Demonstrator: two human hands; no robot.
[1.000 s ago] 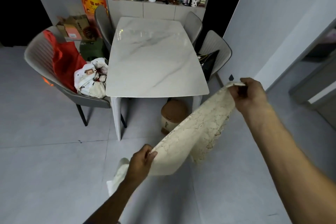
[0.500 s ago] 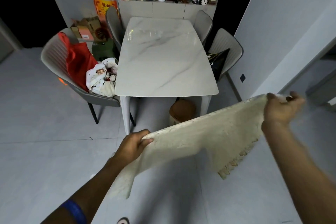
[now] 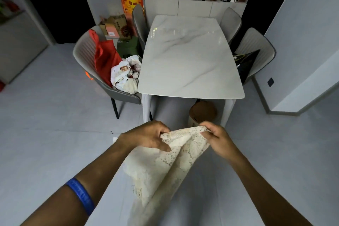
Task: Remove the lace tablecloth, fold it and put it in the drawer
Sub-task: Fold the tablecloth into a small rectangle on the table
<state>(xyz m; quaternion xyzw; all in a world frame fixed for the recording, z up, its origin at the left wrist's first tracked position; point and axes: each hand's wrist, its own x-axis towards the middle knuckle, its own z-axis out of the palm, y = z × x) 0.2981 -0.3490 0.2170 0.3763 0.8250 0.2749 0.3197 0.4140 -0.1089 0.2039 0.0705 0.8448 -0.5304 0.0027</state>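
Cream lace tablecloth (image 3: 165, 169) hangs in mid-air in front of the person, off the marble table (image 3: 189, 60) that stands at twelve o'clock from the hands. Its top edge is bunched between both hands, which sit close together with only a short span of cloth between them. The left hand (image 3: 146, 136) has its fingers curled round the gathered edge, thumb on the near side of the fabric. The right hand (image 3: 217, 137), at three o'clock from the left, pinches the other end of that edge between its bent fingers and thumb. From the two grips the cloth falls in loose folds toward six o'clock, a frayed or fringed border showing along its left side, and its lower end runs out of view at the bottom.

A blue wristband (image 3: 80, 196) circles the left forearm. At ten o'clock from the hands a grey chair (image 3: 86, 57) carries a red bag (image 3: 105, 58) and a white printed bundle (image 3: 124, 77). At one o'clock, under the near end of the table, stands a brown-lidded bin (image 3: 202, 110). A second grey chair (image 3: 256, 47) at two o'clock holds a black bag (image 3: 245, 62). Beyond the table, at twelve o'clock, a low cabinet (image 3: 194, 7) is crowded with bottles and jars.
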